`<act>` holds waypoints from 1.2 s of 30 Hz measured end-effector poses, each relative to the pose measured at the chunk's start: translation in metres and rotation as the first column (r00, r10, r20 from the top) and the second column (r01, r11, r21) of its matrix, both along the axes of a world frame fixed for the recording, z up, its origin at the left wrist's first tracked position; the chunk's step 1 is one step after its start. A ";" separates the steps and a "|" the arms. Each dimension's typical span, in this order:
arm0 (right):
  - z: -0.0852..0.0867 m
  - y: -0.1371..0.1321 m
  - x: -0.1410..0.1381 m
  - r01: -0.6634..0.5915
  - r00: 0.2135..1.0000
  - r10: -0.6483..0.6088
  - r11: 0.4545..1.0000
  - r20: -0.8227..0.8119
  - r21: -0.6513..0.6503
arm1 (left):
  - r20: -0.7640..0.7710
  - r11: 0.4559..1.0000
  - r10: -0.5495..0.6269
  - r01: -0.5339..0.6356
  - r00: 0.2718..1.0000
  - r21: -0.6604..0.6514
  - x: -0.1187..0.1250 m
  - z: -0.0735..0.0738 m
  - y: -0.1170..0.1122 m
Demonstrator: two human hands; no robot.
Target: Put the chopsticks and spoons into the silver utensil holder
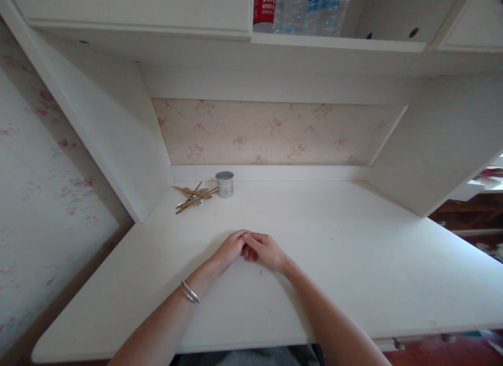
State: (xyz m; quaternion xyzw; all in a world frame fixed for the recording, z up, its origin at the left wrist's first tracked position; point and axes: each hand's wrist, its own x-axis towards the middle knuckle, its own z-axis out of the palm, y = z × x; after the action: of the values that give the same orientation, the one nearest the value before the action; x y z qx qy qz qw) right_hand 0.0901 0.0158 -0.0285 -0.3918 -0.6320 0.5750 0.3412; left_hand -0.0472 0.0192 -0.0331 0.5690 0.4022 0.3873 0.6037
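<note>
My left hand (231,249) and my right hand (267,249) rest together in the middle of the white desk (353,261), fingers closed and touching each other. The right thumb lies over the left fingertips, and no object shows in either hand. Beyond them, toward the back left, lies a crossed pile of wooden chopsticks (192,194) with metal spoons (203,191) among them. Just right of the pile a silver metal utensil holder (225,184) with small holes stands upright. Two silver bangles (190,292) circle my left wrist.
White side panels (118,130) bound the desk left and right. Above hangs a shelf (338,42) holding several plastic bottles (291,12). Floral wallpaper (267,132) covers the back. The desk's front edge (243,347) is close to my body.
</note>
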 end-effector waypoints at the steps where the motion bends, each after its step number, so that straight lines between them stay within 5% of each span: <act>1: 0.000 0.000 0.000 0.001 1.000 -0.001 1.000 0.003 0.001 | -0.001 1.000 0.000 0.000 1.000 0.000 0.000 -0.001 0.000; 36: -0.004 0.001 0.001 -0.012 1.000 0.012 1.000 0.010 0.002 | 0.001 0.999 0.002 -0.002 1.000 0.040 0.000 -0.004 0.000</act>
State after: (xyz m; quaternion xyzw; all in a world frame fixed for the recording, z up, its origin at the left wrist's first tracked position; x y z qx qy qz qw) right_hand 0.0912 0.0170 -0.0322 -0.3903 -0.6368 0.5745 0.3349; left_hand -0.0473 0.0189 -0.0376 0.5804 0.3947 0.3963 0.5919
